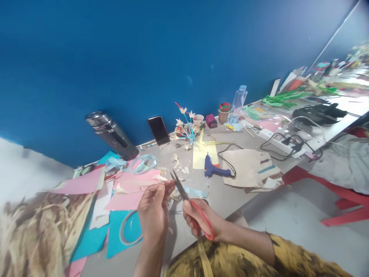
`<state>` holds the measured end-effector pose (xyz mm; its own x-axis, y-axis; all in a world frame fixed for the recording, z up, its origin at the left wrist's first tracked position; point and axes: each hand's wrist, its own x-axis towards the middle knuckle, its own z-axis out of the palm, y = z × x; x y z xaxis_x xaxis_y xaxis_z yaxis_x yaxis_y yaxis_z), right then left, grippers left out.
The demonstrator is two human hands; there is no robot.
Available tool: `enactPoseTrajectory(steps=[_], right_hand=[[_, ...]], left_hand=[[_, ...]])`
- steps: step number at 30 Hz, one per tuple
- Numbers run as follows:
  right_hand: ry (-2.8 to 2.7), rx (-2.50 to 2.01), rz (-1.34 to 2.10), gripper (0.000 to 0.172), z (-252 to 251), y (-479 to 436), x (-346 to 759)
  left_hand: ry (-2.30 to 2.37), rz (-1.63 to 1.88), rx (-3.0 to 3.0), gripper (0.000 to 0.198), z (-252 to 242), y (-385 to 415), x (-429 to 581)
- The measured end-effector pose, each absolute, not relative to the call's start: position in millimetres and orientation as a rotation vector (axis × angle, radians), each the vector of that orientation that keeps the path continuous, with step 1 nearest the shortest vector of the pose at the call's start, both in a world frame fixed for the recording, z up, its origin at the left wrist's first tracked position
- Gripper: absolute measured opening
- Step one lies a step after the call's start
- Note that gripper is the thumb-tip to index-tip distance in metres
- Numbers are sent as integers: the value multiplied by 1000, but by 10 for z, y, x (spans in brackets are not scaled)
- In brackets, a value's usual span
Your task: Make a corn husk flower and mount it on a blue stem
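Left hand [154, 209]: raised over the bench edge, with thumb and fingers pinched together right at the blade tips. Whatever sits between them is too small to make out.
Right hand [193, 220]: clamped on the red handles of the scissors [186, 196], fingers through the loops.
Scissors: held above the near edge of the bench [230, 196], between the two hands. The dark blades point up and away toward the left fingertips and look only slightly parted.
Pale strip [205, 261]: runs down over the person's patterned lap, just below the scissor handles.
Paper: pink sheets [83, 184] and teal sheets [127, 234] overlap left of the hands, with a tape ring [143, 163] lying beyond them.
Glue gun [213, 169]: blue, lying on its side beyond the scissors, beside a yellow sheet [203, 156].
Back of bench: a dark flask [111, 134], a phone [158, 130] leaning on the blue wall, and a cluster of paper flowers [186, 127]. A clear bottle [238, 102] stands farther right.
Right side: a cloth bag [250, 169], with a white power strip [284, 144] and its black cables behind it.
Straw heap [37, 231]: dry and pale, at the far left.
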<state>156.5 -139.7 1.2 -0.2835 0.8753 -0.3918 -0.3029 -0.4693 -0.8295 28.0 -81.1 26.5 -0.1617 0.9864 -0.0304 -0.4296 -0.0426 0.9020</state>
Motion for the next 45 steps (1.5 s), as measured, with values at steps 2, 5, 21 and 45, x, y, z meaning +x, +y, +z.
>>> enactPoseTrajectory(steps=[2,5,21,45], right_hand=[[-799,-1110,1894,73,1,-1393,1546],[-778,-1096,1925,72,-7,-1388,1522],[-820,-1120,1886,72,16,-1409,1569],[-817,-1093,1834,69,123,-1434,1604]], left_hand=[[992,1517,787,19,277,-837,243],[1011,1524,784,19,300,-868,214],[998,1493,779,17,299,-873,231],[911,1456,705,22,291,-846,293]])
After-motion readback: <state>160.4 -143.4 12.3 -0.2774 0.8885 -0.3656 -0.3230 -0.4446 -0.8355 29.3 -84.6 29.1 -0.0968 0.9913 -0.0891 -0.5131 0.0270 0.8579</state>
